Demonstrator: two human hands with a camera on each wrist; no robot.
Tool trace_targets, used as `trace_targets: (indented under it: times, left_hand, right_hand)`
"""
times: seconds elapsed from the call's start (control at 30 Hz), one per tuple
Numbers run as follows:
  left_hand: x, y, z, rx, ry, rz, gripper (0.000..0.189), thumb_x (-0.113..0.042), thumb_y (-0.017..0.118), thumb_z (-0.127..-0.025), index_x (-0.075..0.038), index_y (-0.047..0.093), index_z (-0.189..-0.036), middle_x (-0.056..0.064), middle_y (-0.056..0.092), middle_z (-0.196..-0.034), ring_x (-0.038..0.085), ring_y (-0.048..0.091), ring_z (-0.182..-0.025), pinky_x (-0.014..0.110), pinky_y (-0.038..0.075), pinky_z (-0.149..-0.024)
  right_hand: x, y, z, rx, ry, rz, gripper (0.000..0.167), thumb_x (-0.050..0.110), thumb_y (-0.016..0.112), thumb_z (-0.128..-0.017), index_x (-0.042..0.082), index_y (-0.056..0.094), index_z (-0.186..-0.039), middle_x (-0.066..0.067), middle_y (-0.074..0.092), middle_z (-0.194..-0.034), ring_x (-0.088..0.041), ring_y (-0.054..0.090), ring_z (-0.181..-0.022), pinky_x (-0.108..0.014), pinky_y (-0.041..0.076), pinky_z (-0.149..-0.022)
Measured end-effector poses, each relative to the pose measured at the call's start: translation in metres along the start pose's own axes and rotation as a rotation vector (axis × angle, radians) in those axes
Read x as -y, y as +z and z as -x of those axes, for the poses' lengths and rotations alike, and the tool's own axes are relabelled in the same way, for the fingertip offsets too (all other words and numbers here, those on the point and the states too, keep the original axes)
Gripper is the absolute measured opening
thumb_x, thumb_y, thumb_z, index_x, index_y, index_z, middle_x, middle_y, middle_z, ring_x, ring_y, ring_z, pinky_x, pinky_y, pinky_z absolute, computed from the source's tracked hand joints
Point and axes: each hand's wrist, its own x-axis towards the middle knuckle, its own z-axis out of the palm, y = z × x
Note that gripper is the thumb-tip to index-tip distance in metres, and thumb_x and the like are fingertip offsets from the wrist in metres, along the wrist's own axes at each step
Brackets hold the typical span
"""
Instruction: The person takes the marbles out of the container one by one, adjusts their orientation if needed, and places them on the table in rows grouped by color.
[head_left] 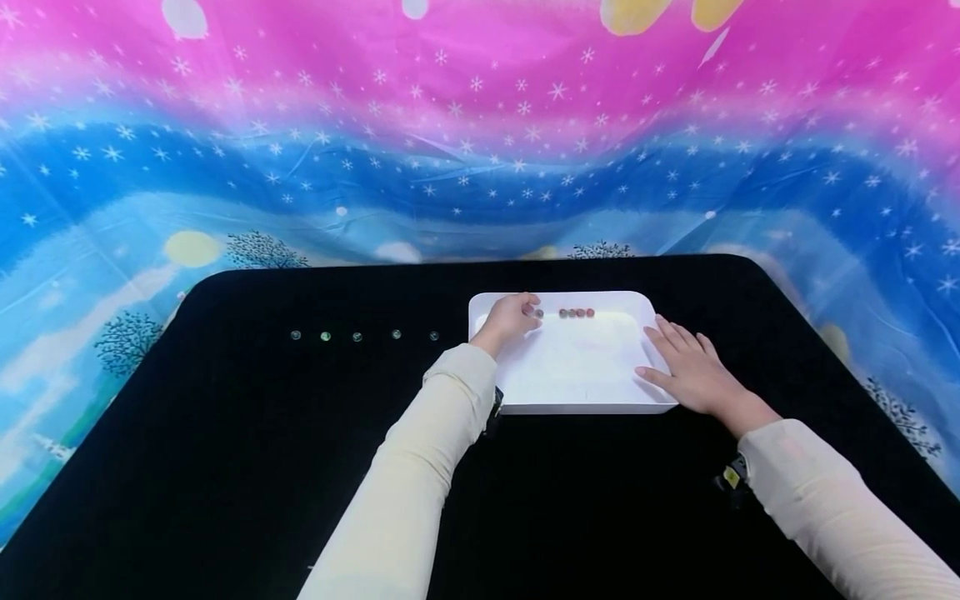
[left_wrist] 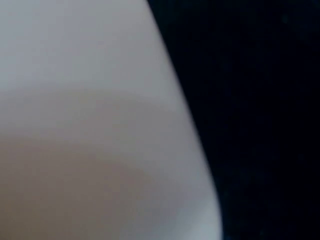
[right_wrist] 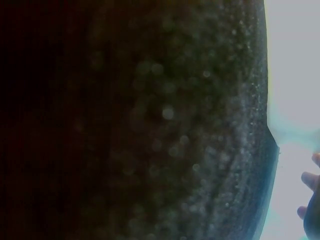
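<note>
At the far left part of a white tray (head_left: 585,409), my left hand (head_left: 510,320) reaches in over the rim. Its thumb and fingers close around a small round marble (head_left: 539,314) near the tray's back wall. To the right of that marble, several more marbles (head_left: 577,313) lie in a short row along the same wall. My right hand (head_left: 693,371) rests on the tray's right rim, fingers spread and straight. Fingertips (right_wrist: 309,180) show against bright white at the right edge of the right wrist view. The left wrist view holds only a blurred pale surface (left_wrist: 90,65) beside black.
A black-covered table (head_left: 247,467) carries the tray right of its middle. Left of the tray, several glassy marbles (head_left: 357,337) sit spaced apart in a line. Behind the table hangs a pink and blue cloth (head_left: 465,167) printed with snowflakes and trees.
</note>
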Motion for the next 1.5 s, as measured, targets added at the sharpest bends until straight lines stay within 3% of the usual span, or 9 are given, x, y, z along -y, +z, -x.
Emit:
trace_targets:
  times: [0.3,0.73,0.93,1.13,1.33,1.5]
  left_hand:
    - [-0.0022,0.0001,0.0025,0.024,0.005,-0.084,0.039,-0.012,0.060,-0.081,-0.013,0.053,-0.119,0.003,0.056,-0.104,0.014,0.049,-0.096,0.023,0.038,-0.082]
    - [-0.0019,0.0007,0.0027,0.029,0.067,-0.195,0.040,-0.010,0.061,-0.080,-0.014,0.053,-0.119,0.004,0.054,-0.105,0.014,0.047,-0.096,0.023,0.037,-0.085]
    - [-0.0010,0.0004,0.0012,0.012,0.092,-0.252,0.032,-0.008,0.057,-0.081,-0.013,0.058,-0.112,0.003,0.056,-0.102,0.014,0.047,-0.095,0.022,0.035,-0.085]
    - [-0.0014,-0.0008,0.0030,-0.017,0.105,-0.284,0.026,-0.006,0.052,-0.082,-0.012,0.062,-0.105,-0.001,0.056,-0.111,0.013,0.047,-0.102,0.020,0.033,-0.088]
    - [-0.0024,-0.0013,0.0052,-0.030,0.111,-0.298,0.019,-0.009,0.054,-0.083,-0.012,0.063,-0.099,-0.001,0.059,-0.095,0.011,0.050,-0.087,0.022,0.039,-0.078]
    - [-0.0010,-0.0009,0.0053,-0.035,0.134,-0.298,0.013,-0.010,0.056,-0.083,-0.012,0.064,-0.093,-0.001,0.059,-0.090,0.011,0.050,-0.084,0.022,0.040,-0.076]
  right_hand:
    - [0.0010,-0.0007,-0.0002,0.008,0.004,0.002,0.080,0.058,0.032,-0.085,-0.001,0.012,-0.137,-0.021,-0.002,-0.141,-0.044,0.005,-0.123,-0.060,0.000,-0.093]
    - [0.0003,-0.0005,-0.0010,0.004,0.008,0.001,0.081,0.058,0.032,-0.085,0.000,0.012,-0.137,-0.021,-0.002,-0.141,-0.044,0.005,-0.123,-0.060,0.000,-0.093]
    - [0.0003,0.0001,-0.0017,0.007,0.012,-0.002,0.080,0.057,0.033,-0.085,0.000,0.011,-0.137,-0.021,-0.002,-0.141,-0.044,0.005,-0.123,-0.060,0.000,-0.093]
    - [0.0013,0.0000,-0.0016,0.012,0.017,-0.005,0.081,0.057,0.033,-0.085,0.000,0.011,-0.137,-0.022,-0.001,-0.141,-0.044,0.005,-0.123,-0.060,0.000,-0.093]
    - [0.0010,-0.0007,-0.0003,-0.007,-0.004,-0.014,0.080,0.056,0.033,-0.086,-0.001,0.011,-0.137,-0.022,-0.001,-0.140,-0.045,0.005,-0.123,-0.060,0.001,-0.093]
    - [0.0014,-0.0011,-0.0002,-0.012,-0.010,-0.023,0.079,0.054,0.033,-0.086,-0.002,0.011,-0.137,-0.022,-0.001,-0.140,-0.045,0.005,-0.123,-0.060,0.000,-0.093]
